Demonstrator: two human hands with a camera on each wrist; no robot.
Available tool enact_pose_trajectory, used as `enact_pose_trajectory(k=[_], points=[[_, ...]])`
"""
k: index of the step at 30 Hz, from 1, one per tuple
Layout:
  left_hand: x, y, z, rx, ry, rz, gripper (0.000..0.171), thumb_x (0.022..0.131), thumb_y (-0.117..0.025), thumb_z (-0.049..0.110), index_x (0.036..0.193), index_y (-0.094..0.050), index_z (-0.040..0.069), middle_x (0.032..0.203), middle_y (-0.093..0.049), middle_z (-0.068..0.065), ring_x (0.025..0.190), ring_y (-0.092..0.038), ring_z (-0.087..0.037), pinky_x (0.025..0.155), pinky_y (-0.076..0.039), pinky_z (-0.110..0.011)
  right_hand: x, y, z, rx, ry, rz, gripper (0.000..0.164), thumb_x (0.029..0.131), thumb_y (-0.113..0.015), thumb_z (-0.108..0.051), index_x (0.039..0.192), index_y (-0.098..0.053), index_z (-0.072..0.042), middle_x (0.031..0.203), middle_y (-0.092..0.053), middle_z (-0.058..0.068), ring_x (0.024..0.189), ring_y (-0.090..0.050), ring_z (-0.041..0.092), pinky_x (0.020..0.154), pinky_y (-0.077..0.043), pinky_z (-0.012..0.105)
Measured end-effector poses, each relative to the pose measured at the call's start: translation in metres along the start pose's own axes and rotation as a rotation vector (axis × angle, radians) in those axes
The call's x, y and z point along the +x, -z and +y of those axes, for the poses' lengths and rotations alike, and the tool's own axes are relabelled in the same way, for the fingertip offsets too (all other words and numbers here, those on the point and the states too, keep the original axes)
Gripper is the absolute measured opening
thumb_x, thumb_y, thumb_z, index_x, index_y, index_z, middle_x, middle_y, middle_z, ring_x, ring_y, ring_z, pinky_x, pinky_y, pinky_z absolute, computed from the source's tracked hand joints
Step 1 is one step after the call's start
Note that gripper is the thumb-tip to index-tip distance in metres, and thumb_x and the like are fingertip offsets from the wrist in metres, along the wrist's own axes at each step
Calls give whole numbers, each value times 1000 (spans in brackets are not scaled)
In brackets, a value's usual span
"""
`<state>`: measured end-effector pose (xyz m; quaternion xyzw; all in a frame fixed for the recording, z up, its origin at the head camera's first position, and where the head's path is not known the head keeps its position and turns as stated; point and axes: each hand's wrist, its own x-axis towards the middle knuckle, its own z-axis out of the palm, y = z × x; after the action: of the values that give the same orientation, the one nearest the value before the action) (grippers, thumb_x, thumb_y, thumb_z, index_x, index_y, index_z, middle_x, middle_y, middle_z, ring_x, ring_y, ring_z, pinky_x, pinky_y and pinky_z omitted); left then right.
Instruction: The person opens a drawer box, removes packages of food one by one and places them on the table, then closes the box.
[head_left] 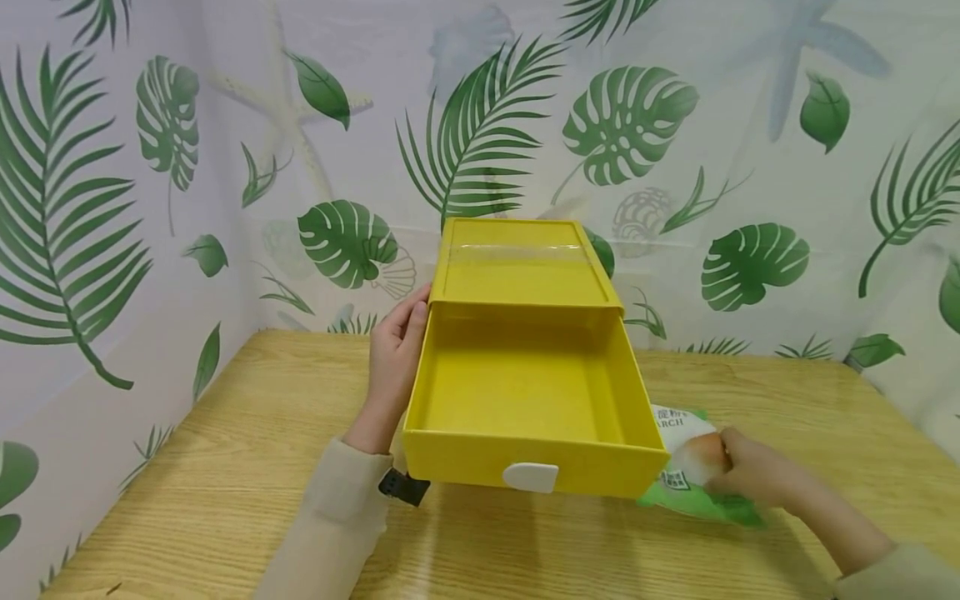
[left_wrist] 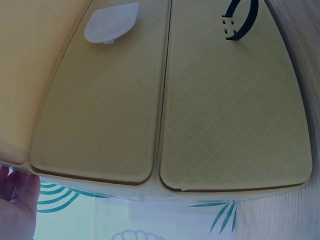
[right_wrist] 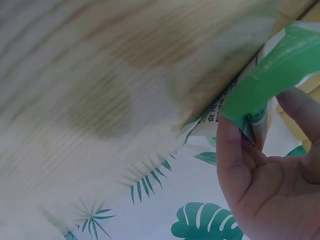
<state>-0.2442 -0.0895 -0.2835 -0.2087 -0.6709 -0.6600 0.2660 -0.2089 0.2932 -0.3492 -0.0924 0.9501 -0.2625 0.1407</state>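
A yellow drawer box (head_left: pixel 525 283) stands on the table with its top drawer (head_left: pixel 536 462) pulled out, and nothing lies in the drawer. The drawer front carries a white handle (head_left: pixel 531 477). Against the left side of the box rests my left hand (head_left: pixel 397 350), its thumb near the front edge. To the right of the drawer, my right hand (head_left: pixel 761 471) pinches a white and green starch bag (head_left: pixel 678 467) by its right part. In the right wrist view, the bag's green end (right_wrist: pixel 272 70) lies between thumb and fingers.
The wooden table (head_left: pixel 285 417) extends on both sides of the box. Behind it hangs a leaf-printed cloth (head_left: pixel 510 100), close to the back of the box. A black strap (head_left: pixel 403 487) lies at the left wrist, beside the drawer's front corner.
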Motion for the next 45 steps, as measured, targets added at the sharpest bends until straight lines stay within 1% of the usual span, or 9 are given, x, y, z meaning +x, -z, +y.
enact_pose_trajectory(k=[5,10,15,19,23,29,33,36,45], points=[[1,0,0,1,-12,4,30,85,-35,9,110,-43,-6,110,-44,-15,97,-44,-19,77,-38,-26,1,-3,-2,-174,-57,5,62,61,-63,-38,91,-39,11,74,-49,8,69,-46,21,55,-39,34],[1,0,0,-13,-10,1,30,85,-35,10,110,-43,-6,110,-44,-15,96,-44,-21,76,-39,-28,-4,-7,-16,-418,-92,96,48,64,-59,-41,83,-46,1,68,-47,3,60,-43,18,48,-36,32],[0,0,0,-10,-7,-1,30,85,-35,10,110,-43,-5,110,-45,-14,95,-44,-22,75,-39,-28,-3,-18,-34,-583,116,324,33,72,-54,-27,89,-50,2,74,-48,8,64,-45,21,47,-39,32],[0,0,0,-1,-9,4,30,85,-36,10,110,-43,-5,110,-44,-15,96,-44,-23,76,-39,-28,1,-30,-45,-581,234,322,38,74,-52,-32,96,-52,-1,84,-50,9,73,-48,22,56,-43,34],[0,0,0,-12,-4,3,30,85,-36,10,110,-44,-6,109,-45,-15,95,-44,-23,76,-39,-29,3,-36,-48,-540,231,259,34,74,-47,-42,84,-56,-11,81,-51,4,73,-48,20,59,-41,36],[0,0,0,-2,-4,5,30,85,-36,10,110,-44,-6,109,-45,-15,96,-44,-21,76,-38,-26,4,-40,-47,-502,196,230,41,74,-42,-49,83,-58,-12,86,-53,8,77,-49,24,63,-40,43],[0,-1,1,2,-4,6,30,85,-36,10,110,-43,-6,110,-44,-15,96,-44,-18,77,-38,-25,4,-42,-45,-486,179,178,40,73,-39,-53,60,-55,-19,84,-53,8,69,-49,20,60,-40,41],[0,-1,1,1,-3,1,31,85,-36,10,110,-43,-5,110,-44,-14,97,-44,-16,77,-38,-25,3,-43,-43,-515,185,159,43,73,-37,-55,55,-52,-19,82,-52,8,65,-46,18,58,-39,40],[0,-1,2,24,-12,11,30,85,-36,9,109,-44,-6,110,-44,-15,98,-43,-15,78,-37,-24,0,-47,-42,-574,233,152,41,77,-38,-47,89,-57,-12,79,-46,1,72,-40,16,61,-33,35]])
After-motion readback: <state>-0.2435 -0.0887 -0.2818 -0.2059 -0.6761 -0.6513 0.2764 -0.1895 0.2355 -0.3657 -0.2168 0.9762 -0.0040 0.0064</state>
